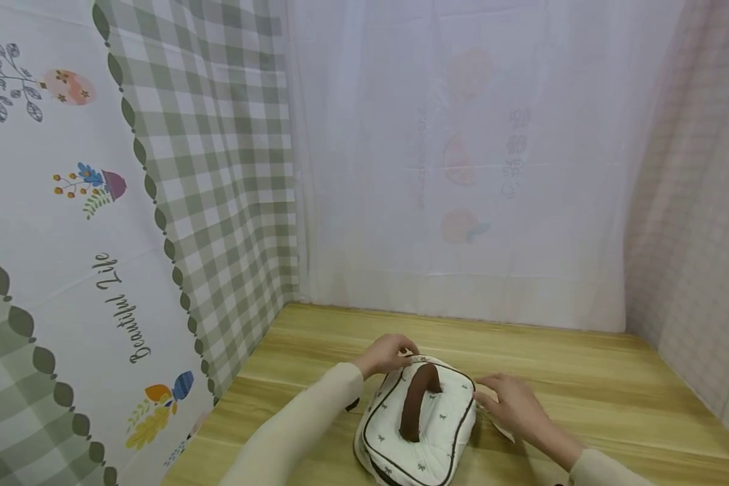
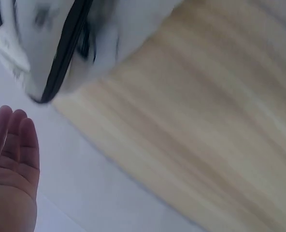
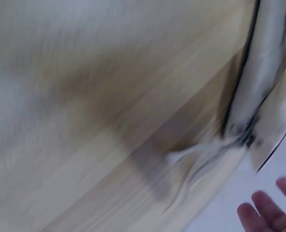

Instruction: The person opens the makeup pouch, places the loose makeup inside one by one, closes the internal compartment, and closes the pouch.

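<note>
A white zip bag (image 1: 452, 422) with small dark bow prints, dark piping and a brown handle (image 1: 413, 408) on top sits on the wooden table. At its far left corner is my left hand (image 1: 389, 354); in the left wrist view its fingers (image 2: 29, 140) are extended and apart from the bag. My right hand (image 1: 518, 405) is beside the bag's right side, thumb and fingers spread near the edge. The right wrist view, somewhat blurred, shows pale cords (image 3: 196, 152) hanging from the bag's zipper area and relaxed fingertips (image 3: 249, 215) below. The bag's inside is hidden.
The wooden table (image 1: 583, 358) extends behind and to both sides of the bag. A white curtain (image 1: 370, 202) hangs along the back. Green-and-white checked cloth (image 1: 219, 135) walls the left, and a pale checked cloth (image 1: 698, 270) the right.
</note>
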`<state>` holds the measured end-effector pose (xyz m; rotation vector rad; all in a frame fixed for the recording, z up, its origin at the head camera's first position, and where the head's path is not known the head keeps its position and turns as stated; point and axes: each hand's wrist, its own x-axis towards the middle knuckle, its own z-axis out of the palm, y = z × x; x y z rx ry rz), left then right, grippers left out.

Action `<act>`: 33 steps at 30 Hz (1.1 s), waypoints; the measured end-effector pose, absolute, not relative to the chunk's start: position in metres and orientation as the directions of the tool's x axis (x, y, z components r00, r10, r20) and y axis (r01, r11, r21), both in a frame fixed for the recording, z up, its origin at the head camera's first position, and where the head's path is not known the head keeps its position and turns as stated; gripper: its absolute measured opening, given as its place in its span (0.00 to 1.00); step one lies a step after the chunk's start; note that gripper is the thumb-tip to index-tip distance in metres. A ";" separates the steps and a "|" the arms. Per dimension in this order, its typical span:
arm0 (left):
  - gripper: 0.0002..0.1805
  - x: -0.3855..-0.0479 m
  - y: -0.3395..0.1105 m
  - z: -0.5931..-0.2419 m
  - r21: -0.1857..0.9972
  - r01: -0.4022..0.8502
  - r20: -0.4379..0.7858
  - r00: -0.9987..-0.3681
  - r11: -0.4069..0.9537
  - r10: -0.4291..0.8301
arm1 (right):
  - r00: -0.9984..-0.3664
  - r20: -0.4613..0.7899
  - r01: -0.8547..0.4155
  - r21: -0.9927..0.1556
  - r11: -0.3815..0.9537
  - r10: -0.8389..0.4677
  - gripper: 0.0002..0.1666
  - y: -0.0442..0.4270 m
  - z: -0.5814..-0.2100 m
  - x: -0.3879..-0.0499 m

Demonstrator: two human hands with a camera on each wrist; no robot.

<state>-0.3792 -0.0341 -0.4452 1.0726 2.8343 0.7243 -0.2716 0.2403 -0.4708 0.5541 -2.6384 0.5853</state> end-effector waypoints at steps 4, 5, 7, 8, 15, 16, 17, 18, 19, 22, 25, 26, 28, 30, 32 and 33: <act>0.17 -0.385 -0.038 -0.440 0.436 0.575 0.109 -0.797 0.692 0.594 | -0.815 0.495 -0.484 -0.294 0.824 -0.302 0.23 0.221 -0.470 -0.250; 0.18 -0.386 -0.039 -0.440 0.439 0.563 0.097 -0.804 0.700 0.586 | -0.805 0.504 -0.495 -0.281 0.822 -0.312 0.25 0.215 -0.470 -0.243; 0.21 -0.387 -0.040 -0.442 0.429 0.543 0.065 -0.816 0.722 0.575 | -0.768 0.530 -0.535 -0.223 0.815 -0.360 0.28 0.206 -0.472 -0.230; 0.22 -0.387 -0.039 -0.443 0.423 0.532 0.047 -0.821 0.733 0.569 | -0.743 0.542 -0.560 -0.181 0.809 -0.393 0.30 0.201 -0.474 -0.224; 0.26 -0.386 -0.032 -0.453 0.392 0.488 -0.027 -0.841 0.779 0.540 | -0.374 0.642 -0.703 0.274 0.656 -0.669 0.36 0.180 -0.496 -0.208; 0.26 -0.386 -0.031 -0.454 0.388 0.488 -0.033 -0.840 0.781 0.542 | -0.335 0.635 -0.711 0.314 0.629 -0.696 0.34 0.178 -0.499 -0.207; 0.25 -0.386 -0.030 -0.455 0.383 0.492 -0.035 -0.838 0.782 0.545 | -0.303 0.622 -0.718 0.348 0.602 -0.722 0.31 0.177 -0.502 -0.207; 0.22 -0.386 -0.029 -0.456 0.374 0.505 -0.031 -0.832 0.778 0.555 | -0.274 0.609 -0.724 0.379 0.577 -0.744 0.27 0.175 -0.504 -0.207; 0.20 -0.386 -0.028 -0.457 0.368 0.511 -0.030 -0.828 0.777 0.560 | -0.254 0.595 -0.728 0.401 0.555 -0.763 0.23 0.174 -0.507 -0.207; 0.11 -0.386 -0.025 -0.458 0.344 0.548 0.001 -0.812 0.762 0.584 | -0.213 0.581 -0.743 0.426 0.516 -0.786 0.14 0.172 -0.512 -0.206; 0.13 -0.385 -0.025 -0.458 0.348 0.551 0.037 -0.817 0.759 0.576 | -0.132 0.590 -0.720 0.495 0.486 -0.797 0.10 0.174 -0.511 -0.209; 0.14 -0.385 -0.026 -0.457 0.342 0.555 0.052 -0.817 0.759 0.574 | -0.100 0.597 -0.711 0.517 0.477 -0.796 0.12 0.176 -0.509 -0.211; 0.18 -0.385 -0.028 -0.455 0.346 0.541 0.080 -0.831 0.766 0.551 | -0.048 0.611 -0.699 0.544 0.463 -0.790 0.20 0.179 -0.506 -0.213; 0.20 -0.386 -0.031 -0.454 0.365 0.526 0.109 -0.844 0.769 0.525 | -0.015 0.631 -0.694 0.552 0.462 -0.776 0.29 0.184 -0.502 -0.216; 0.21 -0.386 -0.033 -0.453 0.394 0.503 0.132 -0.859 0.769 0.494 | -0.019 0.645 -0.701 0.536 0.470 -0.764 0.32 0.190 -0.499 -0.218; 0.21 -0.386 -0.034 -0.452 0.417 0.488 0.143 -0.868 0.767 0.475 | -0.023 0.652 -0.703 0.528 0.476 -0.758 0.32 0.193 -0.498 -0.219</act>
